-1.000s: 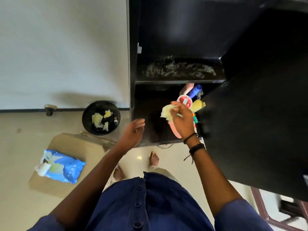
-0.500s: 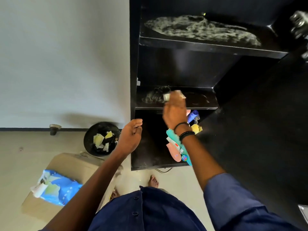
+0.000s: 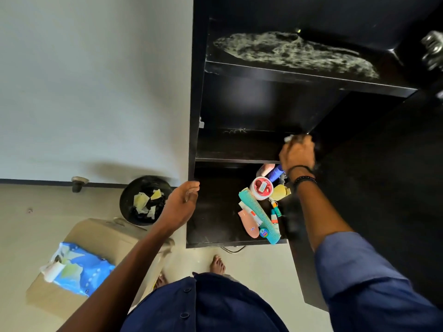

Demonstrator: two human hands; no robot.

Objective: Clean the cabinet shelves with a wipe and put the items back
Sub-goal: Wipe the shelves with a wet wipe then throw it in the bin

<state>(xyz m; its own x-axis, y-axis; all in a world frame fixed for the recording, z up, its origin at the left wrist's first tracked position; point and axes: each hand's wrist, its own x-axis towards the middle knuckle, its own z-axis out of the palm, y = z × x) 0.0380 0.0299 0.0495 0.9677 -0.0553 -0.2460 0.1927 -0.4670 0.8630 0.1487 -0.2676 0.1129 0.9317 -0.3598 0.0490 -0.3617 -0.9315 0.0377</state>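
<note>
Gripping a pale wipe (image 3: 288, 138), the right hand (image 3: 297, 154) sits at the far right back corner of the middle shelf (image 3: 237, 149). Its fingers are curled over the wipe, and only a small bit shows past the knuckles on the hand's left side. Motion blur hides the rest. The left hand (image 3: 183, 203) rests against the front edge of the cabinet (image 3: 197, 97) side panel, fingers loosely bent, holding nothing.

Top shelf (image 3: 309, 80): a broad whitish smear (image 3: 294, 52) across the surface.

Bottom shelf (image 3: 213, 226), below the right wrist: teal comb (image 3: 260, 215), red-lidded jar (image 3: 261, 188), tubes and small bottles, heaped together.

Floor, left of the cabinet: black bin (image 3: 146, 200) with crumpled wipes inside, and a blue wipe pack (image 3: 81, 269) on a cardboard box (image 3: 103, 238).
</note>
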